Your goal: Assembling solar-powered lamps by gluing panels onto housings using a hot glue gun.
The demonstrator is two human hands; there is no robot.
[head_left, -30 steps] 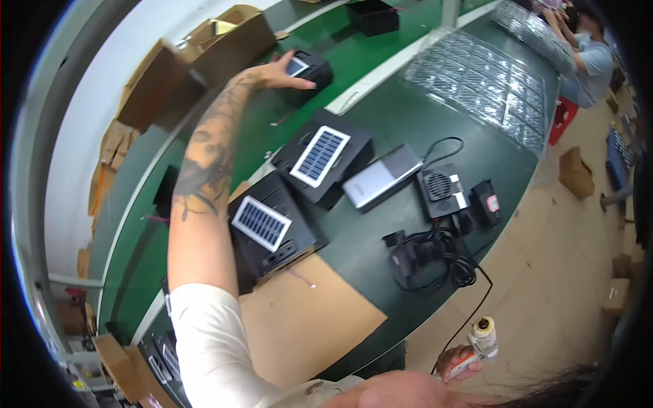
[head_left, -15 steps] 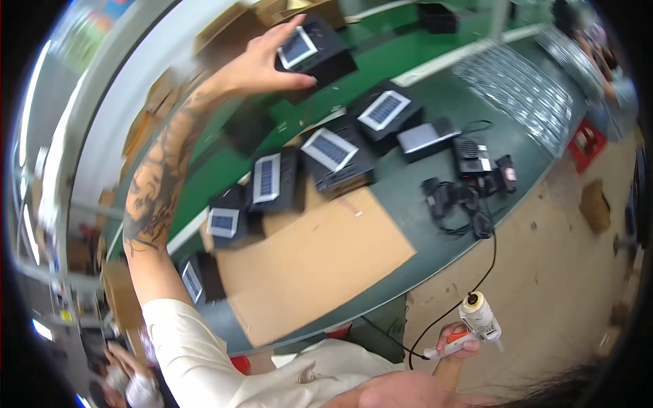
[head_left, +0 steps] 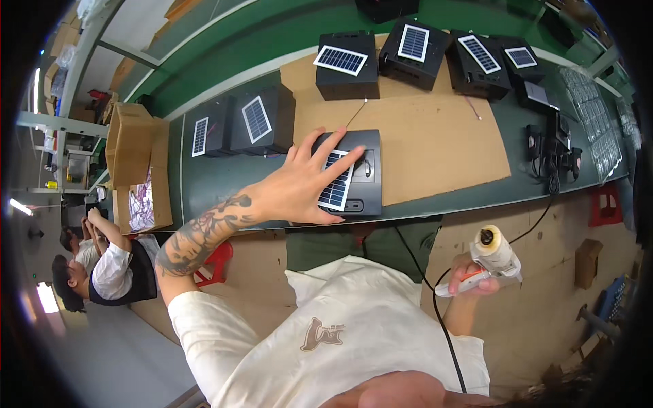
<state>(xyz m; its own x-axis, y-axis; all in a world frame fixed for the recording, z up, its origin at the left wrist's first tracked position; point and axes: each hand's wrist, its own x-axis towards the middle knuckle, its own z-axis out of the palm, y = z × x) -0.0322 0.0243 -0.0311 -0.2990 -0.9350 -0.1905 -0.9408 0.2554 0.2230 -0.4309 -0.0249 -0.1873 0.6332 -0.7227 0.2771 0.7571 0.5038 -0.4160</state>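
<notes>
A black box-shaped device (head_left: 371, 160) with a small solar panel (head_left: 338, 188) on top sits at the table's near edge, partly on cardboard. My left hand (head_left: 309, 173) spans it, fingers spread over the panel toward the far side and thumb at the near edge, gripping it. Off the table's front at the right, my right hand (head_left: 469, 275) is closed round the handle of a white hot glue gun (head_left: 495, 253) with an orange trigger. Its black cable hangs down past my shirt.
Several similar black devices (head_left: 347, 68) with solar panels stand along the back and left of the table. A flat cardboard sheet (head_left: 435, 149) covers the middle. Black adapters and cables (head_left: 561, 146) and clear plastic packaging (head_left: 592, 122) lie right. Another person (head_left: 115, 265) sits far left beyond an open carton (head_left: 139, 170).
My left hand has come from the table's far side to its near edge, where a black device now sits under it. The glue gun stays in my right hand. The view has swung left.
</notes>
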